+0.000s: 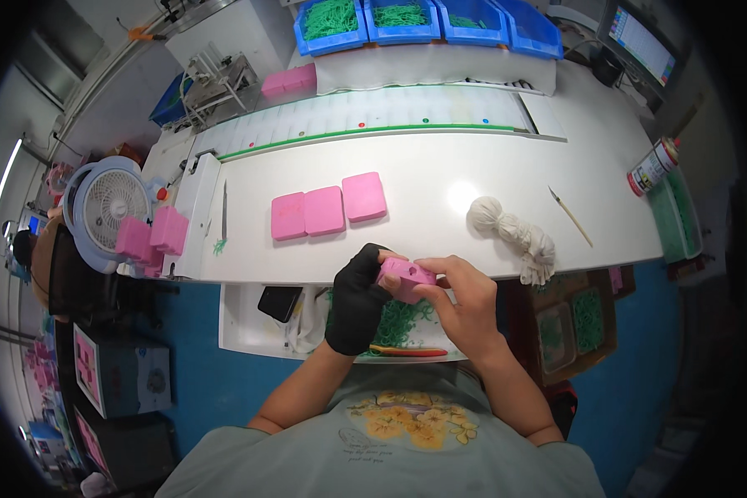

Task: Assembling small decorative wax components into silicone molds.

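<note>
Left hand [358, 300] and right hand [471, 296] hold one pink block [407, 284]; white table [427, 220] ahead, blue floor [201, 357] below.

Three blocks [323, 211] lie on the table [432, 162] behind the held block [403, 285], left of a bundle [513, 236].

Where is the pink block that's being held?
In the head view, the held pink block is just right of centre, between the black-gloved left hand and the bare right hand.
</note>
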A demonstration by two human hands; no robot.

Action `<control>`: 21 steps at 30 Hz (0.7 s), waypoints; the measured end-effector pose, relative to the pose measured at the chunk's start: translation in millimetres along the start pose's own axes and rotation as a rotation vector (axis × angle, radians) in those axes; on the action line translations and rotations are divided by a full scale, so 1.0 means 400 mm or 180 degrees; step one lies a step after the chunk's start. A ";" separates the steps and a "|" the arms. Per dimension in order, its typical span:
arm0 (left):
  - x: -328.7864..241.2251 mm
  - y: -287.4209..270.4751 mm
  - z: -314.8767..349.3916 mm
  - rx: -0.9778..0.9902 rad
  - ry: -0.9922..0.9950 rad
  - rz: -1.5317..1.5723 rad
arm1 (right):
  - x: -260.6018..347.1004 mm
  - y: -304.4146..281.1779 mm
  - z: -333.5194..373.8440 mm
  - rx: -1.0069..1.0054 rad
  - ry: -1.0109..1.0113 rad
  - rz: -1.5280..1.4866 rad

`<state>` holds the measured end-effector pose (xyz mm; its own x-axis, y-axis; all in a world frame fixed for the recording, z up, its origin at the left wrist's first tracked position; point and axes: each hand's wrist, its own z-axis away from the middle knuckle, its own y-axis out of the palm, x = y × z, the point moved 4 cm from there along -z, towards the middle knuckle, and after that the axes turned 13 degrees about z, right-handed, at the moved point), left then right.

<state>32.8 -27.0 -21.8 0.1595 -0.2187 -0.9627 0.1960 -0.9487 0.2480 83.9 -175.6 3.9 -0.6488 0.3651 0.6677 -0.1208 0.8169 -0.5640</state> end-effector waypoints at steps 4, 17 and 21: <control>0.037 0.000 0.014 -0.0114 -0.0357 0.1327 | 0.007 -0.001 -0.006 -0.0215 -0.0210 -0.0064; 0.032 0.014 0.018 -0.0483 0.0503 0.0867 | -0.008 0.031 0.028 -0.0411 0.0658 -0.0564; 0.042 0.023 0.024 -0.0723 0.0438 0.1119 | -0.008 0.042 0.041 -0.0639 0.0802 -0.0668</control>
<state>27.9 -41.5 -36.6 0.3789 -0.4723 -0.7959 0.3122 -0.7444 0.5903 71.5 -170.4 -15.6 -0.4176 0.2587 0.8711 -0.0656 0.9475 -0.3128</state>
